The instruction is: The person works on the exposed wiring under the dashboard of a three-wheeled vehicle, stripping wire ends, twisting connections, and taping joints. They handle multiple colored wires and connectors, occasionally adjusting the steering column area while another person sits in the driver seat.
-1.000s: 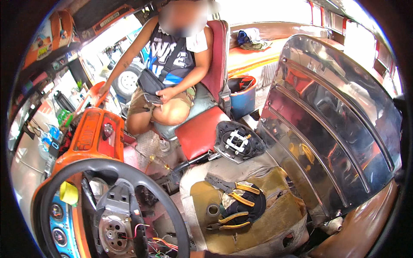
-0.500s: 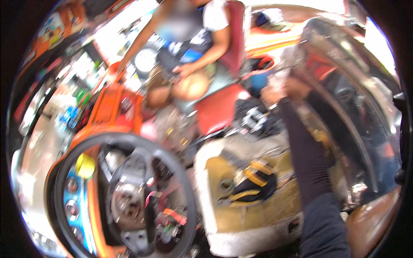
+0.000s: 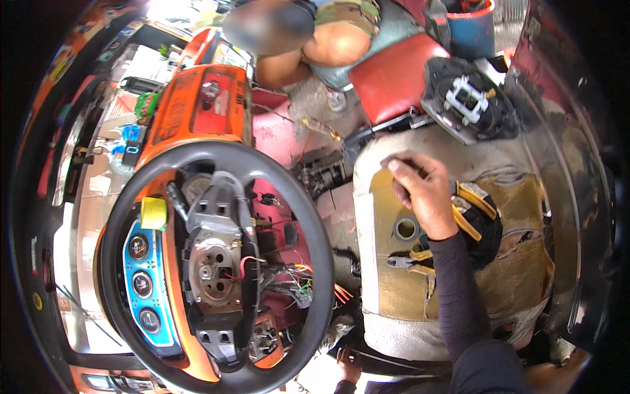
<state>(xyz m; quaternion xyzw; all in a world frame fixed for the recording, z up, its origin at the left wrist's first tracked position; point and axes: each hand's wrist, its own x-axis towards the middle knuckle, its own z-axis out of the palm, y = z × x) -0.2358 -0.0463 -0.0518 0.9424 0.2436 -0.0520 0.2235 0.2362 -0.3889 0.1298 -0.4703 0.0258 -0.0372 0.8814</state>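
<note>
My right hand (image 3: 423, 194) is over the worn seat (image 3: 387, 302), its fingers bent and drawn together. Whatever is at the fingertips is too small to make out. Just beside the wrist lies a black fabric bundle with yellow straps (image 3: 485, 226). Cutting pliers with yellow handles (image 3: 410, 262) rest on the seat, partly under my forearm, and a grey ring (image 3: 405, 228) sits close by. Low in the view, my left hand (image 3: 349, 368) shows only in part next to the seat's front edge; its fingers are not clear.
A steering wheel (image 3: 321, 262) with its centre uncovered stands at left, beside a blue gauge panel (image 3: 141, 282). Loose coloured wires (image 3: 305, 282) hang behind its rim. Farther off are a red seat pad (image 3: 397, 75), a black part with a metal frame (image 3: 469, 102), a blue bucket (image 3: 471, 31) and a seated person (image 3: 341, 43).
My right hand has come back from beyond the seat near the bucket to above the seat. The view has tipped downward, and my left hand now shows at the bottom.
</note>
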